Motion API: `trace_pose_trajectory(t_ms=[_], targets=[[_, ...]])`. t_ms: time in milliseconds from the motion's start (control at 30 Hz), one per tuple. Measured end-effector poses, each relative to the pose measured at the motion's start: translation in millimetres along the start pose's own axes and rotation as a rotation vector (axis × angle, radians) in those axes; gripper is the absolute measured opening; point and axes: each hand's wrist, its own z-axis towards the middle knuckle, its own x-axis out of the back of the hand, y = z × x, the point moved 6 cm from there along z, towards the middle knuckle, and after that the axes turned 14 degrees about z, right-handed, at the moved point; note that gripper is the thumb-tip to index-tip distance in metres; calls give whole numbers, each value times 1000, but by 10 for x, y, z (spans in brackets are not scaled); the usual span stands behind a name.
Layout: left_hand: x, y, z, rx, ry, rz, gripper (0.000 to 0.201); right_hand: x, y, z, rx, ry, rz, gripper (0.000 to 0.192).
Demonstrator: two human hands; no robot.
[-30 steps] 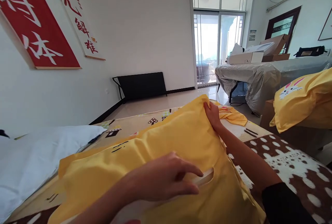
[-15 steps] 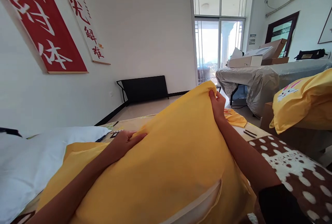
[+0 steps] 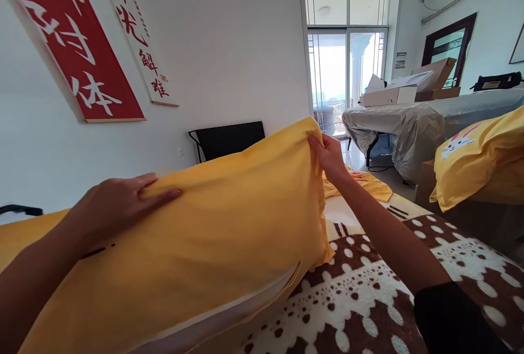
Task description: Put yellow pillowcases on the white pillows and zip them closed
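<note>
A pillow in a yellow pillowcase (image 3: 229, 223) fills the middle of the head view, tilted up in front of me. My right hand (image 3: 328, 156) pinches its far right corner. Over the long upper edge lies my left hand (image 3: 123, 201), its thumb on the near face and its fingers on the far side, gripping the cloth. Along the lower side the pillowcase gapes, and the white pillow (image 3: 229, 307) shows in the slit. Small dark marks show on the case below my left wrist.
Beneath is a brown and cream spotted blanket (image 3: 368, 283). Another yellow pillow with a rabbit print (image 3: 478, 152) rests on a box at right. Yellow cloth (image 3: 364, 183) lies beyond my right hand. A plastic-covered table (image 3: 393, 119) holds cartons. A black folded frame (image 3: 233, 138) leans by the wall.
The pillow has swung left and its upper edge has become more level. My left hand has moved left along that edge. My right hand, still on the corner, has shifted slightly left.
</note>
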Motion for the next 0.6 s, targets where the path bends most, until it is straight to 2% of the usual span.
trace_pose_trajectory(t_ms=[67,133,200,267,333,400,433,533,600], targets=[[4,188,-52,-75,-47,60,49,-19,79,-45,-60,-35,55,33],[193,496,-49,-166,61,34,48,-39,102,-62,-83,-50,96,31],[477,926,-14,-280,228,-85,55,-68,83,-54,-88,-56,110,30],[706,1396,66,-360,295,-254,67,-107,34,-27,-86,-68,116,29],[808,1871,176,-460,224,-395,70,-134,-36,6,-68,-80,122,30],[796,2266,264,-575,73,-496,55,-105,-93,17,-49,-74,129,31],[774,2399,296,-610,11,-543,48,-66,-97,1,-54,-70,139,32],[706,2528,368,-600,-81,-694,44,97,56,-190,-180,-161,214,37],[668,2485,398,-548,-128,-749,44,197,316,-469,-375,-355,238,45]])
